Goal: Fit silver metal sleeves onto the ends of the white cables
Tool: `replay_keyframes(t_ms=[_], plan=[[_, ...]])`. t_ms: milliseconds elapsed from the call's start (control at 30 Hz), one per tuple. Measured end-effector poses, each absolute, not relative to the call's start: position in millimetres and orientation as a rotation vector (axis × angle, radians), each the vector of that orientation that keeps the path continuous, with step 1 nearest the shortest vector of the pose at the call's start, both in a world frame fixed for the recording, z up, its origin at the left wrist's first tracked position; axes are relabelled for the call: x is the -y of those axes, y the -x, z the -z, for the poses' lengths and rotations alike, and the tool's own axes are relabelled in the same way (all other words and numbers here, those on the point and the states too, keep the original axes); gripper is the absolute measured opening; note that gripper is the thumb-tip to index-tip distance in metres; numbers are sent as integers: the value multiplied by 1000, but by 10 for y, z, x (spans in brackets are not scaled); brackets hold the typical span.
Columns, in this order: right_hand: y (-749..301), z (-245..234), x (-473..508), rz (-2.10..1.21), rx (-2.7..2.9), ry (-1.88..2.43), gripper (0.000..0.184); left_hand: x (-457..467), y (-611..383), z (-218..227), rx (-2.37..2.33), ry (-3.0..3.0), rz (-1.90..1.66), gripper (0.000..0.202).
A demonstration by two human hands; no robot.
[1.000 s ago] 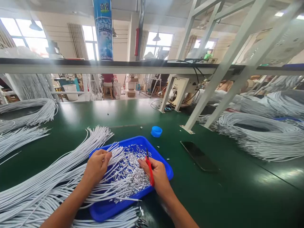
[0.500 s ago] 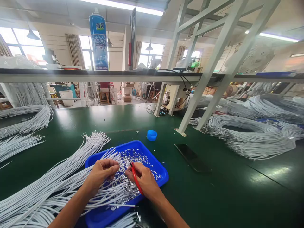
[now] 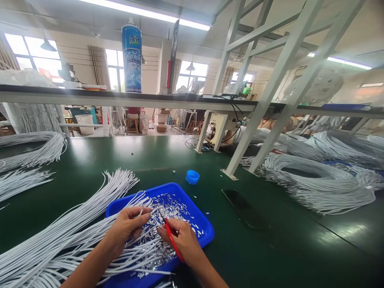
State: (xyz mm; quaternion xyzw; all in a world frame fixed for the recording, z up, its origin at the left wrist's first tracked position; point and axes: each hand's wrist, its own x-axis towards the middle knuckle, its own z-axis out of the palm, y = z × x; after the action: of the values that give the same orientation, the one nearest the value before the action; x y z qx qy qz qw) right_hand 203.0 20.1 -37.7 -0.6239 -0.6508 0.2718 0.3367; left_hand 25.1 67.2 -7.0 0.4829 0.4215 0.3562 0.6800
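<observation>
My left hand (image 3: pixel 128 229) is closed in a pinch over the near-left part of a blue tray (image 3: pixel 207 231). A pale strand that looks like a white wire shows at its fingertips, partly hidden by the fingers. My right hand (image 3: pixel 183 236) grips a red-handled tool (image 3: pixel 172 237) with a narrow dark tip pointing up and left, a short gap from the left fingertips. Beneath both hands, many small silvery metal pieces (image 3: pixel 172 205) lie in the tray. Ends of a bundle of white wires (image 3: pixel 87 236) reach over the tray's left side.
A blue round cap (image 3: pixel 192 177) and a dark phone (image 3: pixel 244 209) lie on the green table (image 3: pixel 156 154). Coiled white wires (image 3: pixel 318 180) are at right, more (image 3: pixel 36 150) at left. A spray can (image 3: pixel 132 60) stands on the shelf (image 3: pixel 168 98), beside slanted metal posts (image 3: pixel 264 100).
The view has tilted slightly, so most things sit a little lower. My hands keep nearly the same pose, with the red-handled tool slightly lower in the picture.
</observation>
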Motion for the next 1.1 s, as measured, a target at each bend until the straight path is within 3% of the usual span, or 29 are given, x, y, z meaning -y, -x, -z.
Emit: replay_keyframes(t_ms=[533, 833, 1100], plan=[[-2015, 345, -137, -575, 1793, 1621, 35, -588, -387, 106, -980, -1281, -844, 38], [-2033, 356, -130, -764, 1774, 1533, 40, -566, -343, 178, -1027, -1720, -1029, 19], [-2037, 362, -118, -772, 1779, 1528, 36, -533, -357, 146, -1040, -1821, -1097, 15]])
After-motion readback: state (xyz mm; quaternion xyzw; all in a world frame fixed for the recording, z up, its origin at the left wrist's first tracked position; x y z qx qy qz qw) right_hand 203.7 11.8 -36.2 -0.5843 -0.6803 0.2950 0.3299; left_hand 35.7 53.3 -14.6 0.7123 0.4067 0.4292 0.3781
